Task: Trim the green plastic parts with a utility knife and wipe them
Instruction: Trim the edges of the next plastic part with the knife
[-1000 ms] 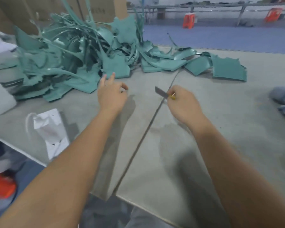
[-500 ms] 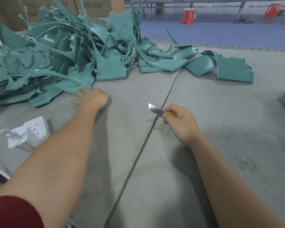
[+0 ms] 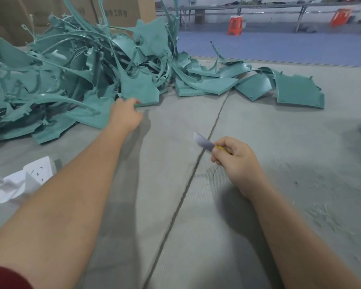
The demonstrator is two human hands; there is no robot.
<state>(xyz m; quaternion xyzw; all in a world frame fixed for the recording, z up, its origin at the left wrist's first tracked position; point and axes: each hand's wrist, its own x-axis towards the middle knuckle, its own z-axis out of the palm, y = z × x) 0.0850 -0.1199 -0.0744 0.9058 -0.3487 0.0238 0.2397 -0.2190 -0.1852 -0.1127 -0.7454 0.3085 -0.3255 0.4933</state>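
Observation:
A big heap of green plastic parts (image 3: 75,76) covers the back left of the grey mat (image 3: 279,163), with flatter pieces trailing off to the right (image 3: 298,91). My left hand (image 3: 124,114) reaches to the heap's front edge and its fingers curl round the near rim of a flat green plastic part (image 3: 139,88). My right hand (image 3: 236,163) hovers over the mat's middle seam and grips a utility knife (image 3: 204,142) with a yellow handle, its grey blade pointing up and left.
A white power strip (image 3: 39,170) and crumpled white paper (image 3: 10,188) lie at the left edge. Cardboard boxes (image 3: 121,11) stand behind the heap. Green shavings (image 3: 329,213) dot the mat at right. Orange stools (image 3: 234,25) stand on the blue floor beyond.
My left hand has travelled forward to the heap and taken hold of a flat part's edge. My right hand has stayed low with the knife.

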